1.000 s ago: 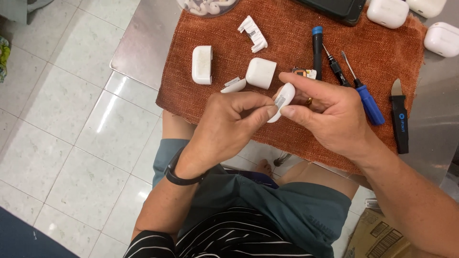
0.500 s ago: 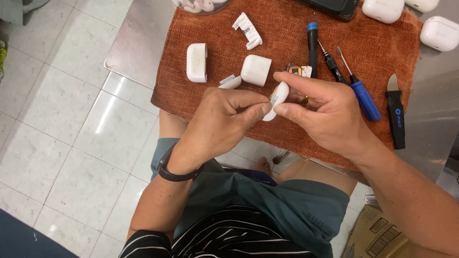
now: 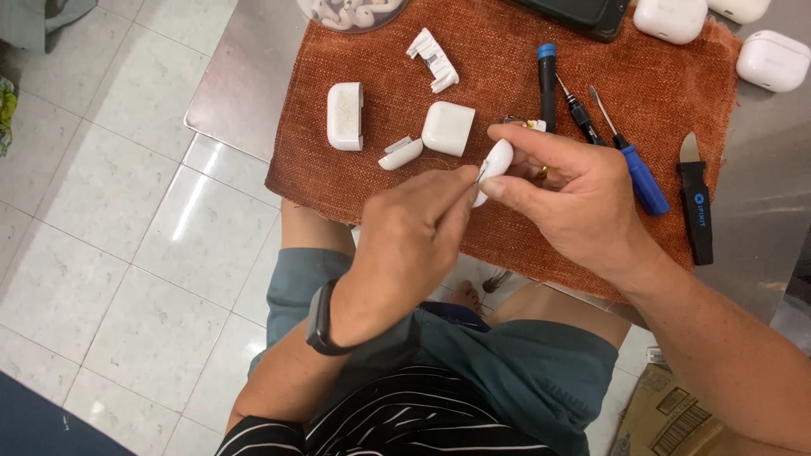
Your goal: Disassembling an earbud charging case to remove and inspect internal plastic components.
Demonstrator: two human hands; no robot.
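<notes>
White plastic, a small curved shell piece [image 3: 497,162], was held just right of the frame's centre, pinched between the thumb and fingers of the right hand [image 3: 566,190], which was curled narrowly around it with the forearm running off to the lower right. The left hand [image 3: 414,232] was brought up from below, knuckles upward, its fingertips [image 3: 466,179] closed tightly against the piece's lower edge; whether something thin was gripped there could not be told. A black wristband [image 3: 321,317] was worn on the left wrist. Beneath the hands a rust-coloured cloth [image 3: 355,177] was spread, and on it were laid a white case half [image 3: 345,116], a squarish white case body [image 3: 448,128], a small white lid piece [image 3: 400,154], and, to the right, a blue-handled screwdriver [image 3: 638,173] and a black pry tool [image 3: 697,203].
</notes>
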